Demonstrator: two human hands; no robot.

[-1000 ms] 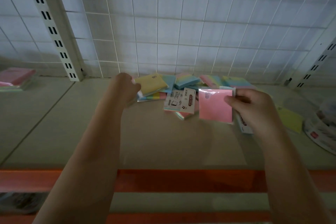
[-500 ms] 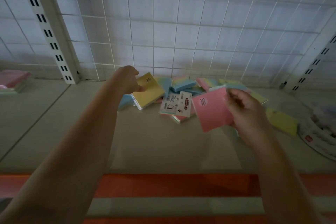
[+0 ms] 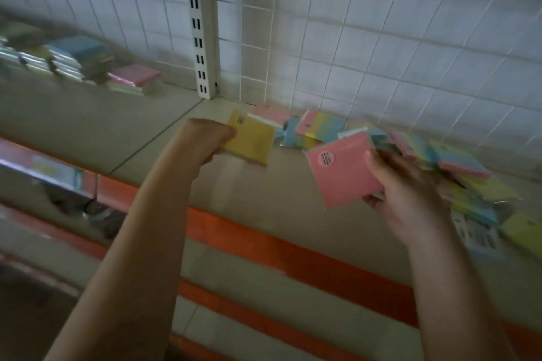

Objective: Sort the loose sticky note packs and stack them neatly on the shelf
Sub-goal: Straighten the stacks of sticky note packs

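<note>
My left hand [image 3: 205, 138] grips a yellow sticky note pack [image 3: 250, 142] and holds it above the beige shelf [image 3: 275, 190]. A pink pack [image 3: 341, 171] with a round label is pinched at its right edge by my right hand [image 3: 404, 184], tilted, in front of the loose pile. The pile [image 3: 410, 149] of pink, blue, yellow and rainbow packs lies scattered along the back wire grid, from the middle to the right edge. Neat stacks of packs [image 3: 88, 64] stand at the far left of the shelf, a pink-topped one [image 3: 135, 79] nearest.
A white slotted upright [image 3: 202, 26] divides the wire-grid back wall [image 3: 381, 38]. An orange strip [image 3: 293, 249] runs along the shelf's front edge, with another shelf edge below. A seam [image 3: 158, 135] splits the shelf boards left of my left hand.
The view has swung left, bringing the sorted stacks into sight. My left hand has lifted the yellow pack clear of the pile; the pink pack stays in my right hand.
</note>
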